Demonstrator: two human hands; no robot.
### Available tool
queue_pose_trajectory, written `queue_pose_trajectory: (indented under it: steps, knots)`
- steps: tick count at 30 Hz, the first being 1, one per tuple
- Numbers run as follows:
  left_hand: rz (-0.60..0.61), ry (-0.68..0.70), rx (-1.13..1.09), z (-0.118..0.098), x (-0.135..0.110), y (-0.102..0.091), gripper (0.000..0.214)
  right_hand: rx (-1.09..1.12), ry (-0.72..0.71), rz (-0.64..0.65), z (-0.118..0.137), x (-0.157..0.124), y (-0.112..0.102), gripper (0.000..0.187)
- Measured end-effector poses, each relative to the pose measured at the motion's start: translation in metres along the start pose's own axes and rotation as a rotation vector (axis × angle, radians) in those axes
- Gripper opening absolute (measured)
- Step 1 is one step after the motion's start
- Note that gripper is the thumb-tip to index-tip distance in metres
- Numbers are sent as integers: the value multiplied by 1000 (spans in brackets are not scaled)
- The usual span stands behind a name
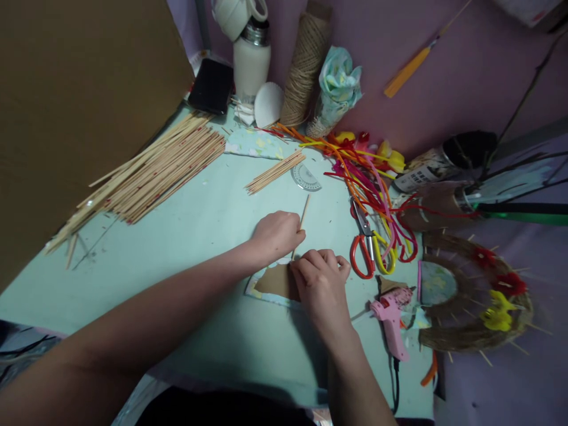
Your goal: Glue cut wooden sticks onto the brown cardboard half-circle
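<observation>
My left hand (pixel 278 238) is closed round a thin wooden stick (pixel 307 207), which stands out above the fist and slants down to the card's upper edge. Below it lies a cardboard piece (pixel 276 283), brown in the middle with a pale flowered fabric border. Over its right side my right hand (pixel 322 287) is closed, thumb and forefinger pinching at the upper edge where the stick's lower end meets it. Those fingers hide the exact contact and the card's right part. A pink glue gun (pixel 390 322) lies right of my right hand, and red-and-yellow-handled scissors (pixel 364 234) lie beyond it.
Long wooden sticks (pixel 164 171) lie at the left by a big cardboard panel (pixel 89 89). A short stick bundle (pixel 275 171) and protractor (pixel 306 176) lie ahead. Behind stand a bottle (pixel 251 65) and twine roll (pixel 306 68). Pipe cleaners (pixel 355 171) and a decorated wreath (pixel 479 337) are at right.
</observation>
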State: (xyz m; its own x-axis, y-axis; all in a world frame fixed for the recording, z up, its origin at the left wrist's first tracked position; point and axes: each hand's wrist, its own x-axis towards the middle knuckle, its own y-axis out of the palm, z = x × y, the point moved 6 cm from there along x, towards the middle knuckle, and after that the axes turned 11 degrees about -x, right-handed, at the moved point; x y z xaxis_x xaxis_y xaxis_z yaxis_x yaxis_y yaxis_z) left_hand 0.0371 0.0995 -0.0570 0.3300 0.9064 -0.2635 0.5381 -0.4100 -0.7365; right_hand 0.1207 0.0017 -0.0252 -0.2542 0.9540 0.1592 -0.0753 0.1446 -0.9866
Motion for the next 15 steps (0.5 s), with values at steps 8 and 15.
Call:
queue_pose_trajectory:
  steps: [8,15]
  knots:
    - [-5,7,-8,1,0,1,22,23,20,1,0,0,0,23]
    - [4,-6,-2,3,2,3,23,41,16,-3,-1,0,-1,20]
